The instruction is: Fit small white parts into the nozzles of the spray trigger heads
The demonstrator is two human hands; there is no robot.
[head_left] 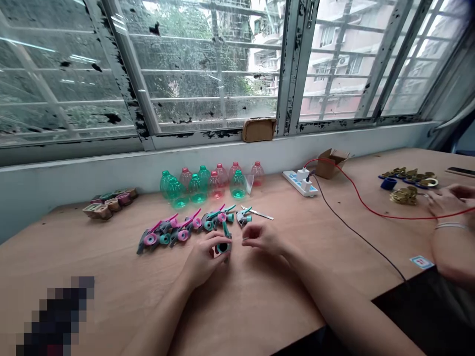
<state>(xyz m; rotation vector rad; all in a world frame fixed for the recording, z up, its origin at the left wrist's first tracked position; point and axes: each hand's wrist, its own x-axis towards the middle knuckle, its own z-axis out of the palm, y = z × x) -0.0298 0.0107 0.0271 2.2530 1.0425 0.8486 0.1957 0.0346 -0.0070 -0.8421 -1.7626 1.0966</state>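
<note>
My left hand (pixel 206 259) is closed around a teal and grey trigger spray head (pixel 223 245), which stands roughly upright with its dark round opening showing. Just to its right, my right hand (pixel 261 238) is pinched, apart from the spray head; whatever its fingertips hold is too small to make out. Beyond my hands lies a row of grey spray heads (pixel 183 230) with pink and teal parts. One more grey and teal spray head (pixel 243 216) lies past my right fingers, beside metal tweezers (pixel 261 213).
Translucent green bottles (pixel 196 190) and red bottles (pixel 216 185) stand by the wall. Small coloured containers (pixel 109 204) sit at left. A power strip (pixel 300 184) has a red cable (pixel 358 195) and a dark cable (pixel 345 230). At right, another person's hands (pixel 447 201) are near gold pieces (pixel 403 196).
</note>
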